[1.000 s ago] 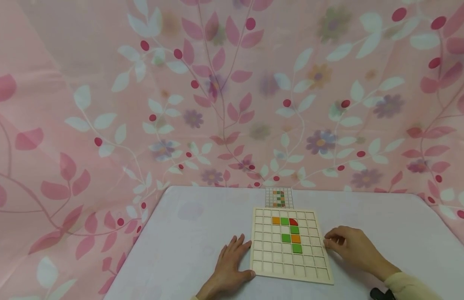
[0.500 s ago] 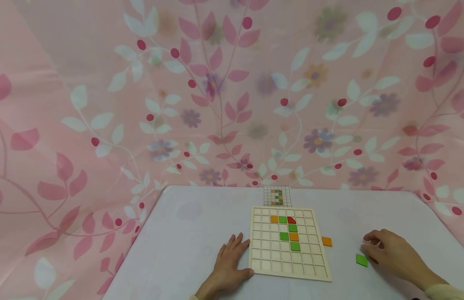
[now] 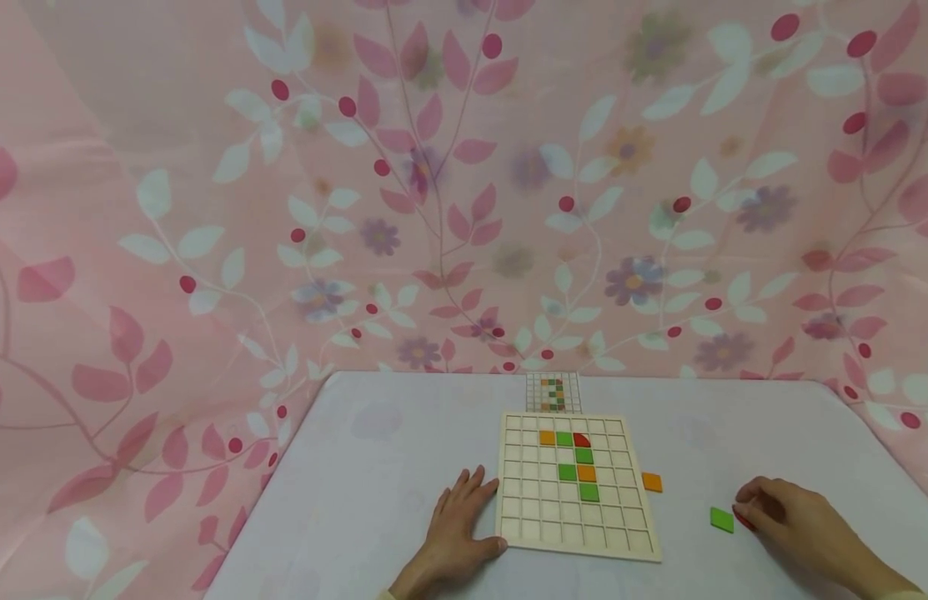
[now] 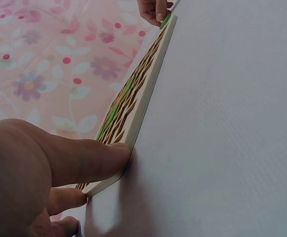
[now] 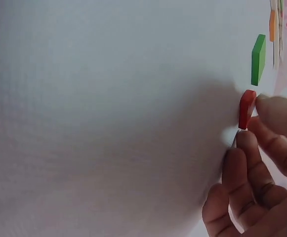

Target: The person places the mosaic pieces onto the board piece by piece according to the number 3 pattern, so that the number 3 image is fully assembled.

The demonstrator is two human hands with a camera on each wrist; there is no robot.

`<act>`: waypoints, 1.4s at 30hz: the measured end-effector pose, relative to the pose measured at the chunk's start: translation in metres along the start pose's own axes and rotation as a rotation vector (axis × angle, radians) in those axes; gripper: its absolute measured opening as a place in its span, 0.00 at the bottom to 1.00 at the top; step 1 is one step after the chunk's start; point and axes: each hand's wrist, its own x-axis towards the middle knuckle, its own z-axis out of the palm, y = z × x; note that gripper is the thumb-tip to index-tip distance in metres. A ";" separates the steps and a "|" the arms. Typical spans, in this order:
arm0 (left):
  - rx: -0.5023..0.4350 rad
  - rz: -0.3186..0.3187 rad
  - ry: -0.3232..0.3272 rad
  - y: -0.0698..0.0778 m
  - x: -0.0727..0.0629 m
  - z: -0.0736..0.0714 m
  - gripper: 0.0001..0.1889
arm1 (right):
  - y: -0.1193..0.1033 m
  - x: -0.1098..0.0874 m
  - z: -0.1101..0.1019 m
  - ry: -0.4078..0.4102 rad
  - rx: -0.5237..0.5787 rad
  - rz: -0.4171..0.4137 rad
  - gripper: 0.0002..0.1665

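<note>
Right of the board (image 3: 533,510) that the spread left hand (image 3: 458,527) touches, the right hand (image 3: 797,523) seemingly pinches a likely light, stiff red tile (image 5: 245,111), best held edgewise.

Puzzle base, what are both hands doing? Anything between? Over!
Left hand touches wooden grid board. Right hand pinches rounded red tile. Green tile lies between right hand and board.

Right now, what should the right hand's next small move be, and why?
Probably lift the red piece toward the board: the right hand seems to pinch it, the left hand rests against the board's left edge, and cells below the lowest green tile lie bare.
</note>
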 end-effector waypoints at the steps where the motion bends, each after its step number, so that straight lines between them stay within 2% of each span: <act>1: 0.000 0.002 0.002 -0.001 0.000 0.001 0.43 | 0.000 0.000 0.001 -0.011 0.011 -0.002 0.06; 3: 0.004 -0.006 0.003 -0.003 0.001 0.002 0.44 | -0.002 -0.001 0.001 -0.054 0.027 0.014 0.06; 5: 0.010 -0.001 0.007 -0.004 0.001 0.003 0.44 | -0.003 -0.002 0.002 -0.072 0.051 -0.004 0.07; 10: 0.019 0.035 0.022 -0.003 -0.002 0.002 0.44 | -0.002 -0.004 0.002 -0.066 0.074 -0.084 0.08; 16: -0.024 0.056 0.011 0.004 -0.006 -0.004 0.44 | -0.009 -0.001 -0.003 -0.109 0.058 -0.008 0.15; 20: -0.028 0.056 0.007 0.004 -0.005 -0.004 0.44 | -0.014 -0.003 -0.002 -0.042 0.044 0.016 0.21; 24: -0.012 0.032 0.010 -0.002 -0.002 0.001 0.44 | -0.015 -0.004 -0.002 0.006 -0.019 0.079 0.22; 29: 0.005 0.008 0.019 -0.006 0.001 0.004 0.43 | -0.012 -0.006 -0.002 -0.064 -0.065 0.219 0.27; 32: 0.012 0.014 0.014 -0.003 0.000 0.002 0.43 | -0.011 -0.007 0.000 -0.116 -0.048 0.258 0.26; 38: 0.004 0.022 -0.010 0.009 -0.004 -0.007 0.44 | -0.009 -0.005 0.003 -0.133 -0.014 0.217 0.18; 42: 0.012 0.020 -0.013 0.010 -0.005 -0.008 0.44 | -0.008 -0.002 0.004 -0.168 -0.021 0.188 0.14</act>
